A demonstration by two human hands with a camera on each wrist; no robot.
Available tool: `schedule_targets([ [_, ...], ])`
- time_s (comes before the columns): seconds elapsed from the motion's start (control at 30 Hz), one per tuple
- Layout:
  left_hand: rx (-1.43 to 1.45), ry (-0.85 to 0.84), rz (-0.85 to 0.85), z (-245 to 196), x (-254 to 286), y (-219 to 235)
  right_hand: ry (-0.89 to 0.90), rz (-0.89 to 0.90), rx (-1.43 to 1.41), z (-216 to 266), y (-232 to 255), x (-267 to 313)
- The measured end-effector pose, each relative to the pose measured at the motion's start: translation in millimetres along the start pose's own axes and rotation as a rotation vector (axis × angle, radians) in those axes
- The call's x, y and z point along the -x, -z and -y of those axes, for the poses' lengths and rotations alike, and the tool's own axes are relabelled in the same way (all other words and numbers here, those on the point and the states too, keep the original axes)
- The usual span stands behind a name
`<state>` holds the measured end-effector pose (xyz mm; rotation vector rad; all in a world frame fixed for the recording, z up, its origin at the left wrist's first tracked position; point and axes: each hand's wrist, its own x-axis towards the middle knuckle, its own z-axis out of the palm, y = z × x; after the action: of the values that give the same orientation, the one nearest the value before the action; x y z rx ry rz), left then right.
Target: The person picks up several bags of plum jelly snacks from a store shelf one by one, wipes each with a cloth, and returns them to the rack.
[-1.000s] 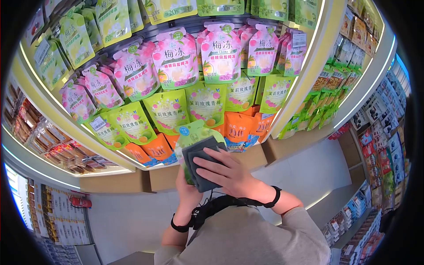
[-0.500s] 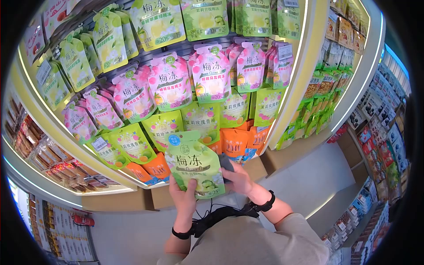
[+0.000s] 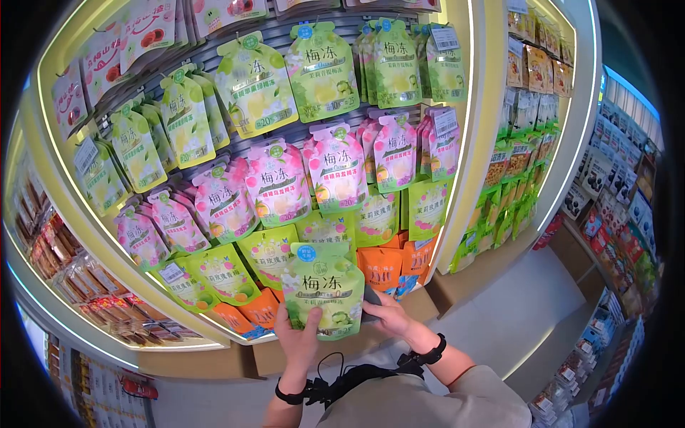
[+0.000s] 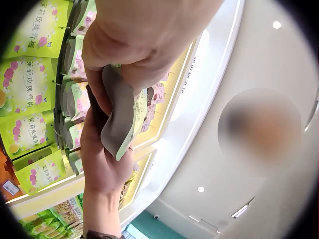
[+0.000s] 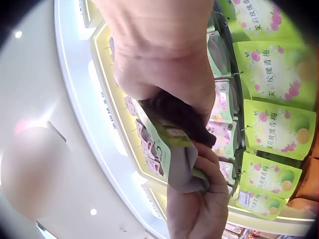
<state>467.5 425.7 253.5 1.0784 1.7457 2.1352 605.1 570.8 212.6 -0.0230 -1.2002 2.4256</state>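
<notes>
A light green pouch [image 3: 325,289] faces up in the head view, front printing visible. My left hand [image 3: 298,341] grips its lower left, thumb over the front. At the pouch's right edge, my right hand [image 3: 390,315] holds a dark folded cloth [image 3: 370,295], mostly hidden behind the pouch. The right wrist view shows the cloth [image 5: 175,112] bunched in the right hand [image 5: 162,74] against the pouch [image 5: 182,167]. In the left wrist view the pouch's grey underside [image 4: 119,117] shows between the left hand [image 4: 139,45] and right hand [image 4: 104,164].
Shelves ahead carry rows of pink pouches [image 3: 277,180], green pouches [image 3: 322,70] and orange pouches [image 3: 379,268]. A lit shelf frame [image 3: 465,135] divides them from snack bags [image 3: 498,167] at the right. More goods line both sides.
The right hand and cloth have gone from over the pouch's front to its right edge and back. The head view has tilted up, showing more upper shelves.
</notes>
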Motion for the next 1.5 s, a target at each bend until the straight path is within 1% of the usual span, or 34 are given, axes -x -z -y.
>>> schedule_targets([
  [0.07, 0.032, -0.046, -0.027, -5.4, -15.5, -1.7, -0.1, -0.043, 0.072, 3.9, 14.2, 15.1],
  [0.13, 0.05, -0.068, -0.04, -16.3, -37.1, -8.5, -0.113, -0.029, 0.096, 4.1, 29.0, 30.6],
  [0.2, 0.028, -0.173, -0.059, -31.1, -64.7, -17.6, -0.158, -0.162, 0.155, 3.4, 38.2, 46.1],
  [0.23, 0.041, -0.222, -0.049, -39.4, -82.1, -23.8, -0.156, -0.157, 0.163, 0.8, 47.4, 52.5],
  [0.3, 0.084, -0.299, -0.008, -63.2, -117.0, -42.3, -0.074, -0.304, 0.137, -8.3, 67.0, 64.3],
  [0.33, 0.117, -0.327, 0.02, -78.0, -134.1, -53.5, -0.071, -0.3, 0.143, -6.8, 70.8, 70.1],
  [0.4, 0.078, -0.382, 0.006, -99.0, -168.9, -75.4, 0.029, -0.492, 0.097, -2.8, 76.3, 81.6],
  [0.43, 0.097, -0.435, 0.023, -111.2, -183.6, -87.8, 0.035, -0.49, 0.099, -2.1, 82.1, 88.0],
  [0.47, 0.114, -0.488, 0.041, -122.6, -197.6, -99.2, 0.064, -0.544, 0.067, -1.8, 88.5, 95.1],
  [0.5, 0.112, -0.494, 0.046, -129.4, -214.1, -108.8, 0.093, -0.598, 0.03, -1.6, 94.4, 100.7],
  [0.53, 0.117, -0.531, 0.041, -132.5, -230.1, -118.1, 0.098, -0.596, 0.021, -1.6, 100.3, 106.1],
  [0.6, 0.116, -0.569, 0.045, -136.5, -250.9, -131.5, 0.131, -0.669, -0.025, -2.5, 111.6, 117.0],
  [0.67, 0.071, -0.597, -0.009, -140.1, -267.1, -141.2, 0.156, -0.697, -0.035, -6.2, 121.6, 126.2],
  [0.73, 0.066, -0.583, 0.0, -135.3, -282.2, -147.0, 0.166, -0.747, -0.024, -6.6, 129.8, 134.5],
  [0.77, 0.069, -0.568, -0.012, -135.1, -288.3, -149.3, 0.175, -0.742, -0.024, -7.1, 133.6, 135.7],
  [0.83, 0.069, -0.556, -0.023, -132.7, -295.0, -152.6, 0.191, -0.834, -0.043, -10.2, 138.9, 138.1],
  [0.9, 0.246, -0.482, -0.034, -131.3, -295.8, -154.7, 0.192, -0.833, -0.039, -7.8, 140.0, 137.3],
  [1.0, 0.274, -0.449, -0.036, -130.5, -295.8, -156.0, 0.178, -0.832, -0.026, -6.9, 143.1, 132.2],
  [1.13, 0.216, -0.476, -0.051, -121.1, -303.8, -154.6, 0.161, -0.836, 0.013, -8.9, 138.6, 119.4],
  [1.23, 0.152, -0.442, -0.036, -121.3, -304.8, -154.0, 0.147, -0.799, 0.025, -11.9, 135.9, 111.8],
  [1.3, 0.251, -0.425, 0.018, -124.0, -305.3, -153.3, 0.123, -0.799, 0.006, -17.6, 134.6, 109.5],
  [1.33, 0.256, -0.425, 0.02, -124.8, -306.1, -153.7, 0.102, -0.797, -0.012, -19.1, 133.8, 107.8],
  [1.4, 0.333, -0.345, 0.068, -126.7, -307.2, -152.4, 0.095, -0.8, -0.015, -19.0, 128.7, 106.3],
  [1.43, 0.334, -0.345, 0.066, -126.2, -307.7, -151.6, 0.085, -0.803, -0.019, -18.7, 126.1, 105.3],
  [1.5, 0.219, -0.346, 0.047, -122.0, -307.8, -151.7, 0.085, -0.805, -0.02, -20.9, 125.0, 104.4],
])
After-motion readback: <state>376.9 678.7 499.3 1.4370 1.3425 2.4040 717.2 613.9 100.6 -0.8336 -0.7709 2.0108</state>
